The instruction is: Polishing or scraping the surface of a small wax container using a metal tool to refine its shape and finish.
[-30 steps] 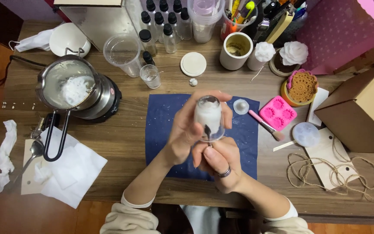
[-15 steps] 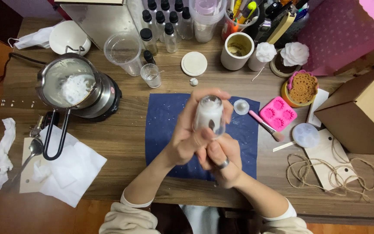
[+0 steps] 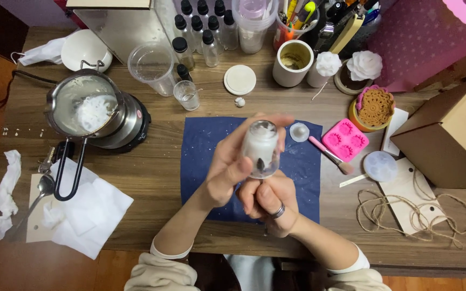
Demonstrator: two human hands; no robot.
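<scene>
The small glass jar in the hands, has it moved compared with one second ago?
No, barely: the glass jar stays over the blue mat, level with the pink mold, held by the left hand and right hand.

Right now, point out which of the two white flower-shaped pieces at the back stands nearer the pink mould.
The right-hand white flower, sitting in a dark holder beside the crocheted doily; the other flower stands further left, by the cream cup.

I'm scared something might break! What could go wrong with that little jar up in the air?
1. The small clear glass jar of white wax is held above the dark blue cloth mat by the left hand and right hand; if it slips, it could fall and crack.
2. The silver metal melting pot has its black loop handle sticking out towards the table edge; an elbow might knock it and spill wax.
</scene>
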